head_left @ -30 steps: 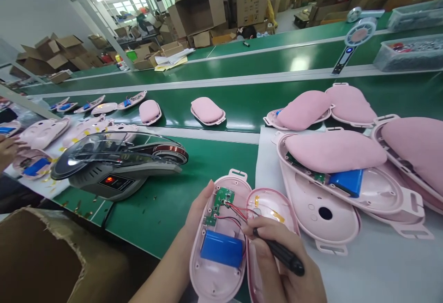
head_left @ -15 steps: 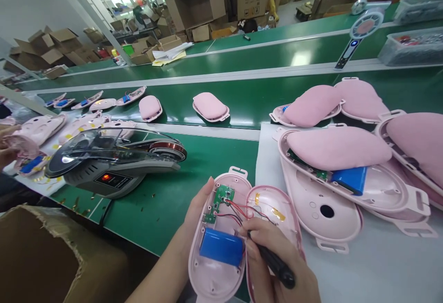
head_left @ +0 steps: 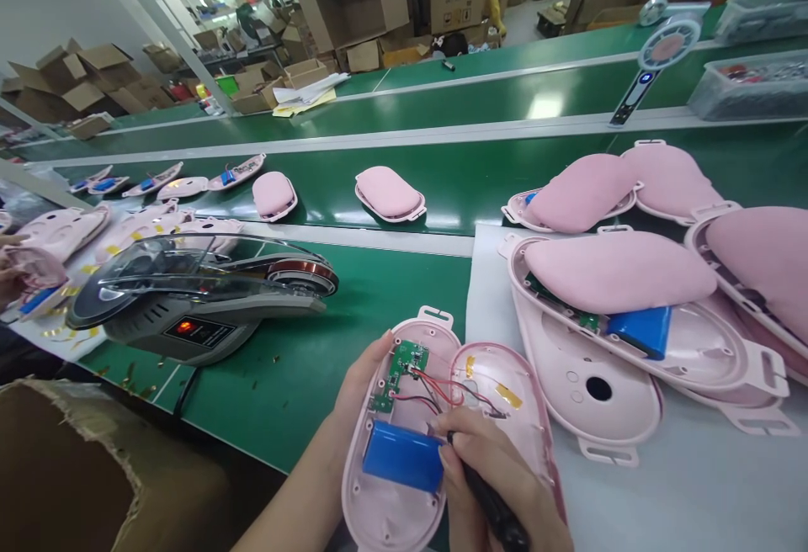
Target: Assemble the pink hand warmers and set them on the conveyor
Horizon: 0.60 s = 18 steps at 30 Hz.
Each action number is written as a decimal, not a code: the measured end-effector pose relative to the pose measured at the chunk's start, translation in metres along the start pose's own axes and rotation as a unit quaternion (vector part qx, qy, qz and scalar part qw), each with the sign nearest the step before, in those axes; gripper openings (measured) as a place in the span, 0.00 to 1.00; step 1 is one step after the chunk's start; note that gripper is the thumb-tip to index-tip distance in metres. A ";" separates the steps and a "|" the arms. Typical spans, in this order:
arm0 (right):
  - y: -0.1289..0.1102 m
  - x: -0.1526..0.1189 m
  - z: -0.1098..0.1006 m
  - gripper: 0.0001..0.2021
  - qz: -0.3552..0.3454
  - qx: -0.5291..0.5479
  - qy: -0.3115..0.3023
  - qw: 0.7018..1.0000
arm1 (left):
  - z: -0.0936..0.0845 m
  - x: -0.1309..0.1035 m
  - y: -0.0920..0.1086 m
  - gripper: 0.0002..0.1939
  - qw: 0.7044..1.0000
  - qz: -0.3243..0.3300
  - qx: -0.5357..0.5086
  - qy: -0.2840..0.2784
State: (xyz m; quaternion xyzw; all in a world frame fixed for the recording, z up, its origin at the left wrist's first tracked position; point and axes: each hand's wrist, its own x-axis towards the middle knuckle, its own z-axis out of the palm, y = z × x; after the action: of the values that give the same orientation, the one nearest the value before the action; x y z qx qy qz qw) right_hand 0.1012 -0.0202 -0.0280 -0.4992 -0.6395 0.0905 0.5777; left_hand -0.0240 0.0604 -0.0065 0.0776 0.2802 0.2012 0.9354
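- Left hand (head_left: 359, 384) cups the open pink shell (head_left: 395, 451) from its left edge, at the near edge of the green surface (head_left: 296, 367).
- Right hand (head_left: 498, 476) grips a black tool (head_left: 489, 506), tip at the wires (head_left: 435, 388) beside the blue battery (head_left: 402, 455).
- Best practice, I'd judge: keep the shell steady, tip off the green board (head_left: 399, 369), wires unpinched.
- No readable writing; tape dispenser (head_left: 195, 295) shows a blurred red display.

Both arms come up bare from the bottom edge — no sleeves, gloves, watch or rings to be seen. The left hand (head_left: 361, 377) shows short, plain nails; the right hand (head_left: 498, 472) likewise — slim fingers, unadorned.
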 end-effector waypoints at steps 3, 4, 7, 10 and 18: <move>0.003 -0.002 -0.001 0.13 0.010 0.005 0.004 1.000 | 0.000 -0.001 0.000 0.35 0.999 -0.001 -0.029 -0.018; 0.003 -0.002 -0.002 0.13 0.002 0.008 0.000 1.000 | 0.000 -0.001 0.000 0.34 0.999 0.001 -0.041 -0.022; 0.002 0.000 -0.004 0.12 0.005 0.006 -0.005 1.000 | 0.000 -0.001 0.000 0.34 0.999 0.002 -0.048 -0.011; 0.001 0.005 -0.005 0.10 0.024 0.008 0.006 1.000 | -0.002 -0.001 0.000 0.35 1.000 0.005 -0.014 0.014; -0.005 -0.002 -0.003 0.10 0.081 0.017 0.034 0.996 | 0.000 0.001 -0.001 0.35 0.999 0.041 0.014 -0.003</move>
State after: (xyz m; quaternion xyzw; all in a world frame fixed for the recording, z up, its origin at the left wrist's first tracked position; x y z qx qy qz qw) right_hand 0.1002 -0.0254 -0.0249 -0.5419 -0.5756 0.1309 0.5983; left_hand -0.0226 0.0597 -0.0076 0.1030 0.2768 0.2348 0.9261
